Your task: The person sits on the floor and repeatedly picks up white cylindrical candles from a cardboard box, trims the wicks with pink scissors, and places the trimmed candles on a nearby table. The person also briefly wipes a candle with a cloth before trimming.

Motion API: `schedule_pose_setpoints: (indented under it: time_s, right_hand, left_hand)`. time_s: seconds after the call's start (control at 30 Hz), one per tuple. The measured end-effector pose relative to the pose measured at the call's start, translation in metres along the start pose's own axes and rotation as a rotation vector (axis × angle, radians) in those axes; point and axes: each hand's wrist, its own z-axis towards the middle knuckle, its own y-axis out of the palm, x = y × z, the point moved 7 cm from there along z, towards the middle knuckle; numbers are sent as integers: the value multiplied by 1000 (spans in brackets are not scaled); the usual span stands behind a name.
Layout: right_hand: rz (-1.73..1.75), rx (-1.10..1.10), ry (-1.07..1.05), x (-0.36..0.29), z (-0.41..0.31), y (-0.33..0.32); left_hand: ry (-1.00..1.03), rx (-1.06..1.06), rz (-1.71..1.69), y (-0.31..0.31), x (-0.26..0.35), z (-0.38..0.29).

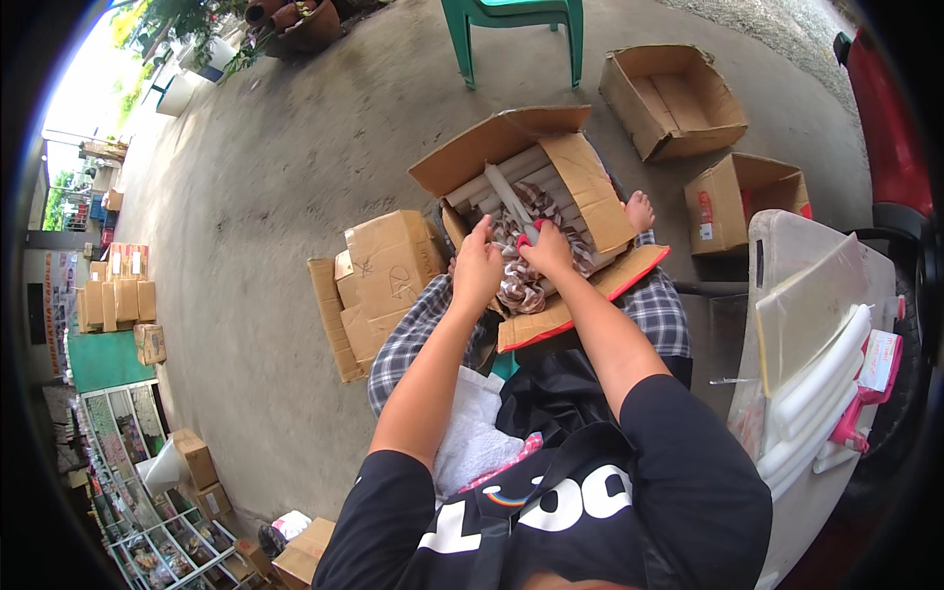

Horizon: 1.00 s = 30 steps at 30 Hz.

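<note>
An opened cardboard box (498, 140) sits between my knees with its flaps spread. Several thick white-grey candles (509, 188) lie inside it, with a crumpled brown-and-white striped cloth (523, 291) over part of them. My right hand (547, 247) is closed around the red-and-black handles of scissors (529, 232), held over the cloth; their blades are hard to make out. My left hand (478, 258) is at the left side of the cloth, with its fingers partly spread, and nothing is plainly held in it. One candle slants up beside the scissors.
Two open cardboard boxes (667, 136) (726, 192) stand at the upper right, near a green plastic chair (516, 15). Another carton (394, 265) is by my left knee. At right, a pale table (782, 228) bears long white candles (818, 383) and a pink tape dispenser (855, 420).
</note>
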Motion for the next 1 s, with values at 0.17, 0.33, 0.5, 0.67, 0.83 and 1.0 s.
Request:
schedule_pose_setpoints:
  time_s: [0.17,0.33,0.5,0.67,0.83,1.0]
  right_hand:
    - [620,-262,161,7,-5,10]
    - [1106,-549,180,-33,-41,-10]
    - [745,-404,-140,-63,-82,-56]
    - [1050,-438,38,-51,-103,-77]
    - [899,-30,181,16,-105,-104]
    - [1080,-56,291,46,-93,-75]
  left_hand:
    - [-94,-18,16,16,-27,5]
    - [-265,-244,-103,41,-49,13]
    - [-449,-249,-589,43,-23,-1]
    - [-272,-452,-656,44,-11,-2]
    - [178,39,426,-7,22,-2]
    - [158,-154,602,-3,52,2]
